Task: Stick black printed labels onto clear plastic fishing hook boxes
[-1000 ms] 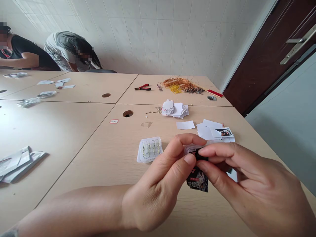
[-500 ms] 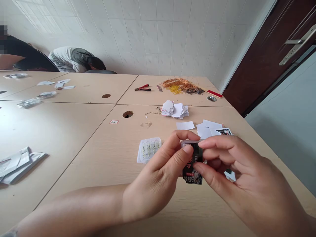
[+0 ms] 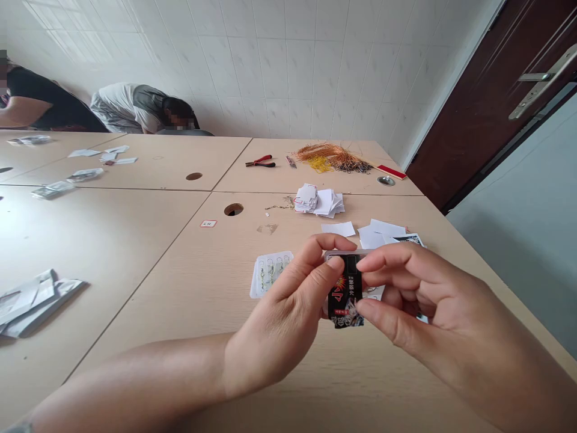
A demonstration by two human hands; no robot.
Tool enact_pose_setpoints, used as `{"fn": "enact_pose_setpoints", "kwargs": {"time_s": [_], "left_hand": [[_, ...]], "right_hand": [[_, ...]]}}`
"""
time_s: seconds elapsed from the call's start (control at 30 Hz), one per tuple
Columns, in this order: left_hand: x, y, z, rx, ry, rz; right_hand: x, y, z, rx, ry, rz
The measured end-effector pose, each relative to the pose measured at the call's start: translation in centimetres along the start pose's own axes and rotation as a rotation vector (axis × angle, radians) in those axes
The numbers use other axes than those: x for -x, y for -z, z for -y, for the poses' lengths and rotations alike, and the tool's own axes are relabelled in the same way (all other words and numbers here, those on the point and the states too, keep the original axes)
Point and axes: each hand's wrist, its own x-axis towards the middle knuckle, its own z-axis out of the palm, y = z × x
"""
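Above the table in front of me is a small clear plastic box (image 3: pixel 347 252) with a black printed label (image 3: pixel 346 294) over its face. My left hand (image 3: pixel 288 313) is closed round the box's left side, its thumb pressing on the label. On the right, my right hand (image 3: pixel 428 307) pinches the label's right edge, index finger above and thumb below. The label's lower end hangs past the box. Just left of the hands lie clear cards (image 3: pixel 268 276) carrying rows of small metal fishing swivels, partly covered by my left hand.
White paper slips (image 3: pixel 315 198) sit in stacks behind the hands, with more loose sheets (image 3: pixel 378 233) to the right. Farther back are pliers (image 3: pixel 260 161) and a bundle of orange line (image 3: pixel 333 153). Plastic packets (image 3: pixel 40 300) lie at left. Two people are across the table.
The box and label have shifted slightly left and turned to show more of the label's face. My right fingers have moved back a little towards its right edge.
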Motion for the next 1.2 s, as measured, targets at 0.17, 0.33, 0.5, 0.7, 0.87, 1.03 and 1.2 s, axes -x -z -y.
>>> {"fn": "enact_pose_setpoints", "kwargs": {"time_s": [0.17, 0.33, 0.5, 0.7, 0.87, 1.03, 1.2], "left_hand": [[-0.2, 0.1, -0.2, -0.121, 0.028, -0.091], [-0.4, 0.4, -0.3, -0.132, -0.082, -0.112], [-0.7, 1.1, -1.3, -0.207, -0.212, -0.236], [-0.5, 0.8, -2.2, -0.058, -0.096, -0.133], [-0.5, 1.0, -2.0, -0.031, 0.004, -0.016], [-0.6, 1.2, -2.2, 0.009, 0.033, 0.036], [-0.5, 1.1, -2.4, 0.021, 0.03, 0.037]], "right_hand": [[-0.3, 0.7, 0.1, -0.027, -0.06, 0.105], [-0.2, 1.1, -0.2, -0.03, -0.147, 0.162], [0.0, 0.8, -0.3, 0.093, -0.101, 0.15], [0.1, 0.0, -1.2, 0.607, 0.569, -0.174], [-0.5, -0.2, -1.5, 0.717, 0.805, -0.129], [-1.0, -0.3, -1.7, 0.712, 0.852, -0.051], [-1.2, -0.1, -1.9, 0.669, 0.859, -0.008]]}}
